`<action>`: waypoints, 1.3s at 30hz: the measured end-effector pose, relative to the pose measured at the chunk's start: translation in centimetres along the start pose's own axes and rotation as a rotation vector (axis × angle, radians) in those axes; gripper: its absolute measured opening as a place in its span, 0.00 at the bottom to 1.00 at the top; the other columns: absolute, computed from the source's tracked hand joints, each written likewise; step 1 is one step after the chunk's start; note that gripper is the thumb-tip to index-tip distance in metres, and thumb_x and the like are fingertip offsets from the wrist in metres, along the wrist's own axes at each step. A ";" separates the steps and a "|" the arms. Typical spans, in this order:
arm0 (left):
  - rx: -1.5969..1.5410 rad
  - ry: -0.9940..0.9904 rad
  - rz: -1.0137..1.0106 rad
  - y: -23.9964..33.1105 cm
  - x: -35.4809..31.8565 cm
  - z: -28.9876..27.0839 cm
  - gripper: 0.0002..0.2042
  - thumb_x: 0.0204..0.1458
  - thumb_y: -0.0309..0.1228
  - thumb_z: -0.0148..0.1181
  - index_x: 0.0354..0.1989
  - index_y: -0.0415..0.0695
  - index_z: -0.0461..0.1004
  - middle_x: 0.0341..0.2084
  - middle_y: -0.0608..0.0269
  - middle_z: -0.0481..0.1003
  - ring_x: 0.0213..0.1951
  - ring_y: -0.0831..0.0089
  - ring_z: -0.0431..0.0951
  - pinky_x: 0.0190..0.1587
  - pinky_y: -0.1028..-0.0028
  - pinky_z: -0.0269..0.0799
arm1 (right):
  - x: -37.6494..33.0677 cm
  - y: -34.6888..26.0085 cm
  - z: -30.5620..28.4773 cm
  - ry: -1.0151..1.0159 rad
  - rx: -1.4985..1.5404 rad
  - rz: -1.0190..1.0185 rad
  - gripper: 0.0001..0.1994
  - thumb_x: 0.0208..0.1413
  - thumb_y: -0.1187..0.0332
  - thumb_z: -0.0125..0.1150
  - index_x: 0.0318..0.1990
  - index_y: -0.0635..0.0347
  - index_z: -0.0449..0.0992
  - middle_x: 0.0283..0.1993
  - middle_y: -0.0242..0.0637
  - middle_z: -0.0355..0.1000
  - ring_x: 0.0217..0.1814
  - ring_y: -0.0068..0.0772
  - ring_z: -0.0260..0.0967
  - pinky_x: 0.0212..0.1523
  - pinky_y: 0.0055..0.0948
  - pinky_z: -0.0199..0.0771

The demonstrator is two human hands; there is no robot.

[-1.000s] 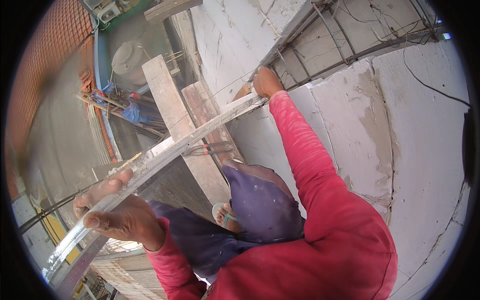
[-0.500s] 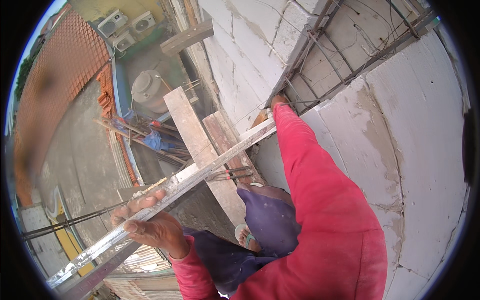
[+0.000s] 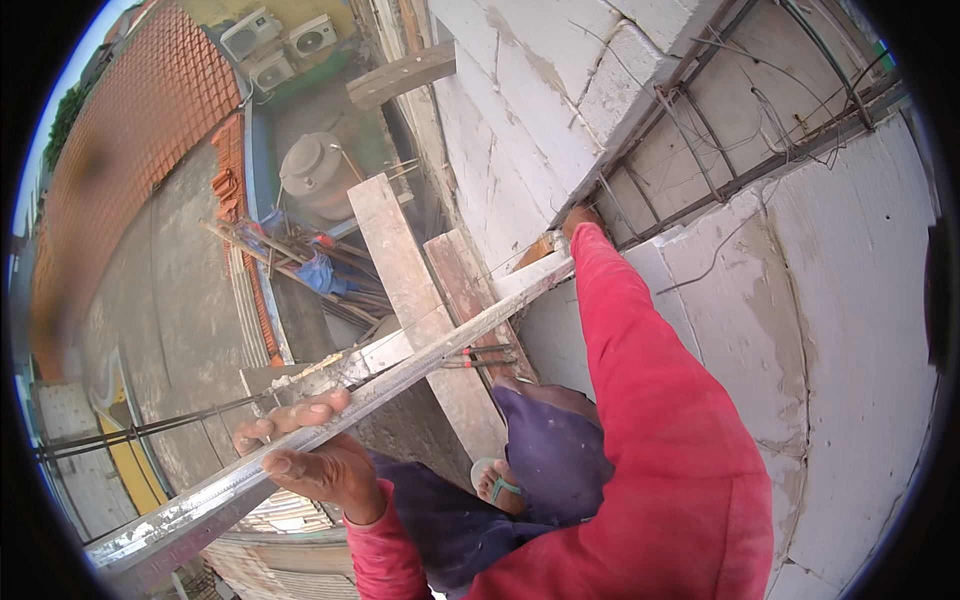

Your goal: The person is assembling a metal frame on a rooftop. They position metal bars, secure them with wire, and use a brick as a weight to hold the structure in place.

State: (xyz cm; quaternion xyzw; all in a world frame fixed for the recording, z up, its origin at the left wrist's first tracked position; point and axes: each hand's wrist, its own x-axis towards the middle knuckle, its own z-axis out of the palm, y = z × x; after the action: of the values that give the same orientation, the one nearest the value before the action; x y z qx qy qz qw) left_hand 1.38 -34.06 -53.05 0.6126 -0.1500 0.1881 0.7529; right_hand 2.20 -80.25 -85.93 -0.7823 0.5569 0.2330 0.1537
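My left hand (image 3: 318, 462) grips a long, whitish-smeared metal bar (image 3: 455, 338), thumb on the near side and fingers over the far side. The bar slants from the lower left up to the corner of the block wall. There my right hand (image 3: 580, 217) reaches into the gap beside the steel reinforcing bars (image 3: 690, 150); its fingers are hidden. A small piece of wood (image 3: 533, 252) sits just left of that hand, by the bar's upper end.
White block walls (image 3: 860, 300) rise on the right and at the top. Below the bar, planks (image 3: 405, 270) cross a drop. Pliers-like red-and-black handles (image 3: 480, 355) lie on a plank. My sandalled foot (image 3: 497, 484) is below. Farther down are a tank (image 3: 312, 170) and a tiled roof (image 3: 150, 110).
The whole view has shifted slightly, moving the scene right and down. The bar's lower-left end now shows more of its broad face. Both hands stay at the same places on the bar and gap.
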 end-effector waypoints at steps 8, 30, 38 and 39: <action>0.076 0.008 -0.016 0.0 0.2 -0.2 0.25 0.60 0.55 0.43 0.45 0.42 0.53 0.21 0.59 0.77 0.25 0.68 0.82 0.34 0.73 0.80 | -3.5 -0.8 -1.9 0.089 -0.103 -0.054 0.16 0.61 0.62 0.49 0.51 0.51 0.78 0.60 0.38 0.71 0.61 0.40 0.69 0.57 0.40 0.70; -0.022 0.100 0.024 -0.1 0.8 0.8 0.17 0.62 0.41 0.50 0.46 0.42 0.55 0.17 0.56 0.76 0.16 0.63 0.78 0.23 0.67 0.79 | -5.4 0.9 -5.7 0.237 -1.369 -1.201 0.13 0.60 0.64 0.50 0.43 0.48 0.82 0.50 0.28 0.77 0.54 0.34 0.72 0.48 0.34 0.73; -0.068 -0.016 0.121 -0.7 0.8 0.1 0.13 0.65 0.37 0.43 0.49 0.40 0.59 0.20 0.58 0.75 0.21 0.66 0.79 0.27 0.65 0.82 | -6.1 0.4 -5.1 0.295 -1.512 -1.051 0.11 0.58 0.62 0.53 0.36 0.45 0.83 0.45 0.23 0.77 0.54 0.29 0.67 0.41 0.32 0.67; -0.080 -0.025 0.140 -0.9 0.9 0.1 0.13 0.65 0.36 0.43 0.49 0.40 0.59 0.20 0.58 0.75 0.21 0.66 0.79 0.27 0.65 0.82 | -6.0 0.4 -5.1 0.288 -1.517 -1.057 0.11 0.58 0.62 0.52 0.36 0.45 0.83 0.44 0.23 0.77 0.54 0.29 0.67 0.41 0.32 0.68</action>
State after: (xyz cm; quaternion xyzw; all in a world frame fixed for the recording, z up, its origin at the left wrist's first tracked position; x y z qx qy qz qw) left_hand 2.56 -34.17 -53.37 0.5725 -0.2091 0.2266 0.7597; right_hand 1.16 -78.14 -78.44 -0.8465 -0.1583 0.3348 -0.3825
